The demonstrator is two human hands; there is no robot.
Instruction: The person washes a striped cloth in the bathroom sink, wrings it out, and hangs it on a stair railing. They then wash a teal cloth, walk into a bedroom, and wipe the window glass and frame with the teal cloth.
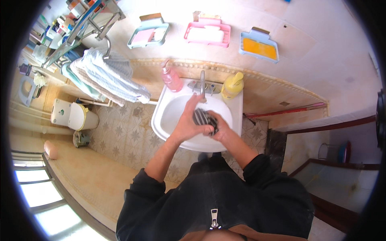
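Observation:
Over a white washbasin (169,120), a bunched black-and-white striped cloth (201,117) lies between my two hands. My left hand (190,123) is at the cloth's left side, its thumb across the lower part and its fingers extended towards the tap. The cloth's right side is held in the curled fingers of my right hand (221,128). A metal tap (202,82) stands at the basin's back edge, just beyond my left fingertips. On the rim, a pink pump bottle (172,79) is left of the tap and a yellow pump bottle (232,86) is right of it.
Three soap dishes hang on the wall: pale green (162,39), pink (227,36) and blue (259,55). Towels (108,78) hang at the left below a crowded glass shelf (60,52). A toilet (81,117) and a small bin (81,139) stand further left. A red pole (283,111) lies at right.

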